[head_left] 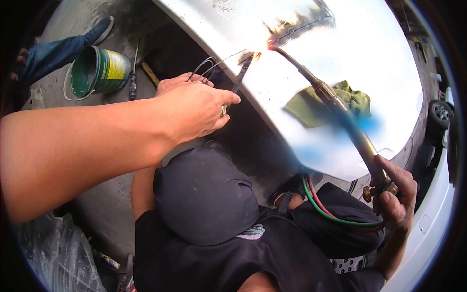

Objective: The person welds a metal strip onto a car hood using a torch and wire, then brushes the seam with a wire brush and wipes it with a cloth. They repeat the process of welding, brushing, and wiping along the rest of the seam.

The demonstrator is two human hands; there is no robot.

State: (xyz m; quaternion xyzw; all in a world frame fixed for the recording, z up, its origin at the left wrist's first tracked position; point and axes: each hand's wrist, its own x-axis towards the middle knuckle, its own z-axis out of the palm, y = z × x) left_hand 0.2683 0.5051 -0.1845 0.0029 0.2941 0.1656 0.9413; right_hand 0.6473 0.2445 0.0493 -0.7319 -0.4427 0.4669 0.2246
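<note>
From the left edge my left hand (204,104) reaches over a co-worker, its thumb and index finger closed on a dark flat metal strip (242,75). The strip's tip rests close to a small flame (256,54) at the edge of a white car panel (253,29). Just behind my hand, fingers (182,80), apparently the co-worker's, hold a thin looped wire (209,61) running to the same spot. At the right, the co-worker's other hand (396,199) grips a brass gas torch (340,109), its nozzle pointing at the scorched seam (304,24). My right hand is out of view.
Below my forearm crouches the co-worker in a dark cap (204,194). Green and red hoses (321,207) hang from the torch. A green cloth (311,104) lies on the panel. On the floor are a green bucket (99,73), a screwdriver (133,85) and plastic sheeting (56,253).
</note>
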